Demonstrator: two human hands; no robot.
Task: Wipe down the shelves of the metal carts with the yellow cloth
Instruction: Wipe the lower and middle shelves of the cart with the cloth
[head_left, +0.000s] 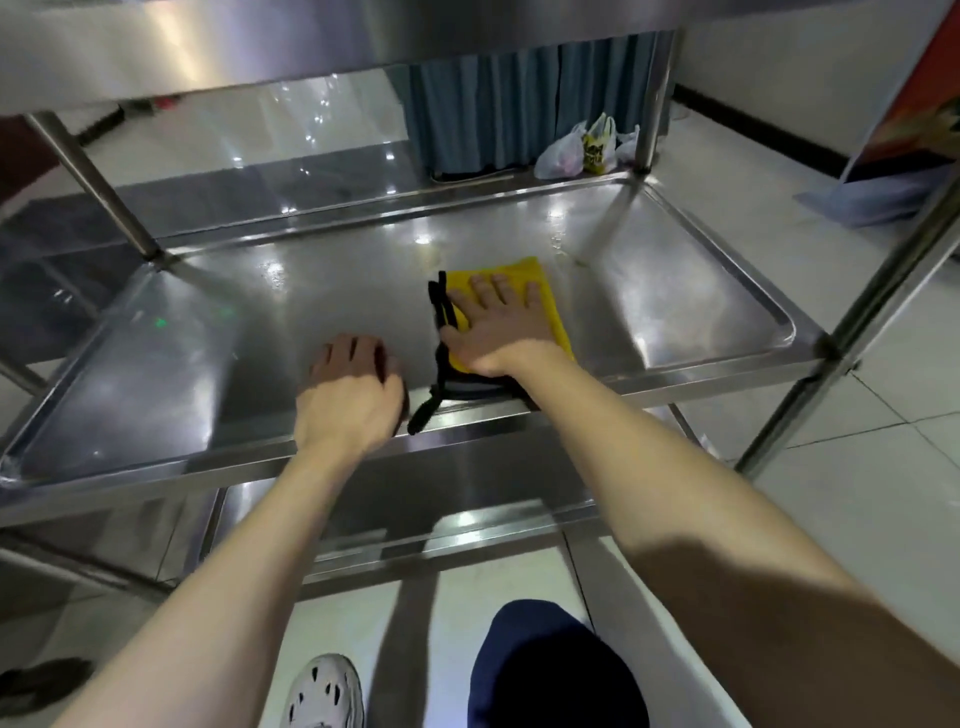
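A yellow cloth (524, 275) with a black edge lies flat on the middle shelf (208, 343) of the metal cart. My right hand (493, 327) presses on the cloth with its fingers spread and straight. A black strap of the cloth hangs over the shelf's front rim. My left hand (348, 389) rests on the front part of the shelf, left of the cloth, with its fingers bent down onto the metal; it holds nothing.
The cart's top shelf (260, 47) overhangs close above. A lower shelf (441, 499) sits below the front rim. Upright legs (104, 192) stand at the corners. Plastic bags (582, 150) and a blue curtain lie behind the cart. My knee and shoe are below.
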